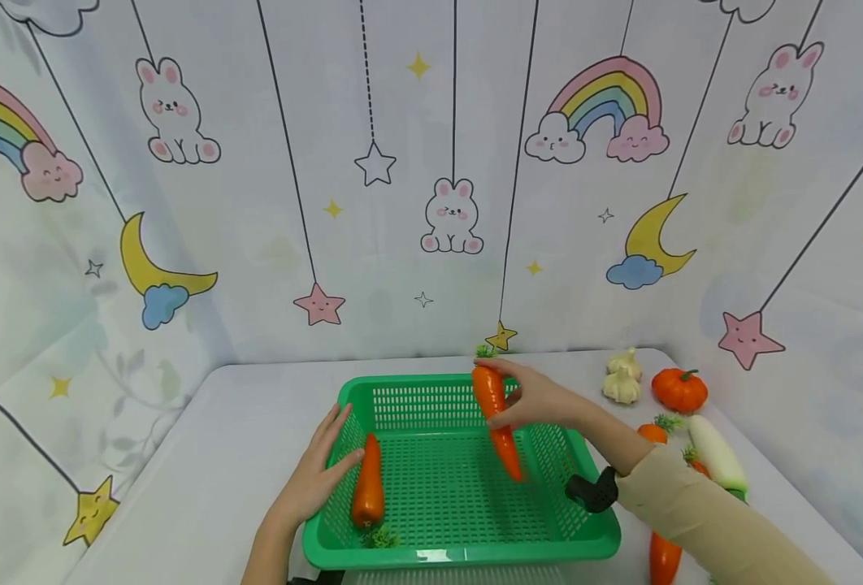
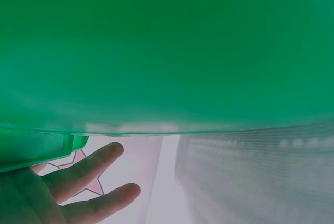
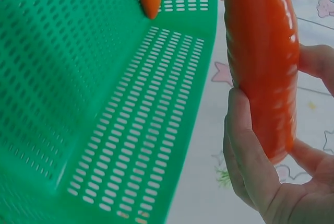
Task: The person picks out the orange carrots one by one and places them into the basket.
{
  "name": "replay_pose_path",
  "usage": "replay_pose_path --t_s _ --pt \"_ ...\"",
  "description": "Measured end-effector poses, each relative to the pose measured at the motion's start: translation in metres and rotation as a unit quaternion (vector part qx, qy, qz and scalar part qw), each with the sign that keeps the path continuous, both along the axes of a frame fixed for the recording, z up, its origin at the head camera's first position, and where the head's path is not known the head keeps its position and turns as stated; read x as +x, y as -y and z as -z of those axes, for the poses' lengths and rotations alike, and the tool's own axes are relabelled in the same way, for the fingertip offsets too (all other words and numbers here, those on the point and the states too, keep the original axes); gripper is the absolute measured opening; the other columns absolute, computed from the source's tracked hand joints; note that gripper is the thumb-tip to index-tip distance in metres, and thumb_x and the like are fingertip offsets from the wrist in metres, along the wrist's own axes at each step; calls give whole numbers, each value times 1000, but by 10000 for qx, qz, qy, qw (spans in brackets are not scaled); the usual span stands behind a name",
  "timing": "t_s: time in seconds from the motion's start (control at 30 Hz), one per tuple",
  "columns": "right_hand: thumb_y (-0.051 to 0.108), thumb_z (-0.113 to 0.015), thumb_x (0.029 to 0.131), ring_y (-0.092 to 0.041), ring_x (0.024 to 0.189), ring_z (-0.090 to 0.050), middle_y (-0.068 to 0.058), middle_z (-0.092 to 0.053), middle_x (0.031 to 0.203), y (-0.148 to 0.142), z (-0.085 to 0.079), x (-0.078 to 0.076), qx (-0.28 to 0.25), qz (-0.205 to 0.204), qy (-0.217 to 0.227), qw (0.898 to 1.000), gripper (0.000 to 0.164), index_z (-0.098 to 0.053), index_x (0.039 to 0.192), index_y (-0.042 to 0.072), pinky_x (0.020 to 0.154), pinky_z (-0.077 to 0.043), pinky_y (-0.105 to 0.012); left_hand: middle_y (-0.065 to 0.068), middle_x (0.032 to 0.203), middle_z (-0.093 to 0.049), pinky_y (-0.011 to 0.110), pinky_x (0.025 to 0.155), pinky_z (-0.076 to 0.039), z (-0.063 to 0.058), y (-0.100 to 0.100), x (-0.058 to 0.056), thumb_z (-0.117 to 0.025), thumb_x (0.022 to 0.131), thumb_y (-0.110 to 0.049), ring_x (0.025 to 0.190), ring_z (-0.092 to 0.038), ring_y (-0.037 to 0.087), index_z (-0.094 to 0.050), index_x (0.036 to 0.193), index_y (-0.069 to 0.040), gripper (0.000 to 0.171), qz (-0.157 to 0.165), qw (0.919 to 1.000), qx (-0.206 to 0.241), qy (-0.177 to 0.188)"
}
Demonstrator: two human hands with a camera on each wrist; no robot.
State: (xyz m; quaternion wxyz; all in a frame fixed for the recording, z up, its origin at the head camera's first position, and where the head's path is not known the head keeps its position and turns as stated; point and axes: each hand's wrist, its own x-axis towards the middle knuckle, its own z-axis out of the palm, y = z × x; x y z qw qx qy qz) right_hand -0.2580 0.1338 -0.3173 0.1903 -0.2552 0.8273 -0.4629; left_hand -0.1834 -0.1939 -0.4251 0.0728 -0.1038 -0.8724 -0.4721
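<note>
My right hand (image 1: 530,398) grips a toy carrot (image 1: 500,439) by its thick upper end, leafy top up and tip pointing down over the green basket (image 1: 461,556). In the right wrist view, fingers and thumb wrap the carrot (image 3: 263,72) from both sides. At the basket's left rim rests my left hand (image 1: 313,475), its fingers extended along the side and its thumb reaching over the edge. The left wrist view shows two straight, spread fingers (image 2: 96,205) beneath the rim. Another carrot (image 1: 369,487) lies inside the basket along its left wall.
On the right side of the table are garlic bulbs (image 1: 622,384), an orange pumpkin (image 1: 680,390), a pale white-green vegetable (image 1: 717,453) and more carrots (image 1: 664,559), partly hidden by my right arm. A whitish mesh container (image 1: 453,576) shows below the basket's front edge.
</note>
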Motion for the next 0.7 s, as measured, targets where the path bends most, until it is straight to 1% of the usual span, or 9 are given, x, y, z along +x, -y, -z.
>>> replay_pose_path --t_s 0.1,0.23,0.33,0.43,0.5,0.7 --pt "5 -74 73 -26 85 -60 -23 -33 134 9 1 0 -66 -113 109 9999 85 -29 144 14 66 -54 -42 14 152 -6 71 94 -17 -1 -1 0 -53 91 -36 134 -10 43 -19 147 -16 69 9 10000 -6 0" --pt "4 -73 73 -25 85 -60 -22 -33 133 21 6 -3 -151 -245 285 9992 85 -28 144 14 66 -54 -40 14 152 -6 71 93 -17 -1 -1 1 -54 92 -36 134 -10 43 -20 147 -16 68 3 10000 11 15" --pt "5 -74 73 -24 85 -59 -20 -34 132 31 11 -6 -106 -321 320 9989 85 -29 144 15 66 -54 -38 14 152 -6 71 94 -17 0 -1 1 -54 91 -36 134 -10 43 -20 147 -16 69 -8 10000 44 59" --pt "4 -74 73 -24 84 -60 -19 -35 131 39 15 -8 -72 -391 380 9985 85 -29 144 15 67 -54 -39 14 152 -6 71 94 -17 -1 -1 1 -53 91 -37 134 -10 43 -20 147 -16 69 2 10000 56 73" --pt "3 -74 72 -24 84 -60 -18 -35 131 45 18 -11 -47 -381 444 9983 86 -29 144 15 67 -53 -41 14 152 -7 71 94 -17 -1 -1 1 -54 91 -37 134 -10 43 -20 147 -15 69 9 10000 52 50" --pt "1 -74 71 -24 82 -60 -17 -38 127 61 27 -18 107 -419 501 9978 87 -28 144 15 66 -54 -40 15 152 -7 71 93 -17 -3 -1 1 -53 91 -37 134 -10 43 -20 147 -15 69 7 10000 18 28"
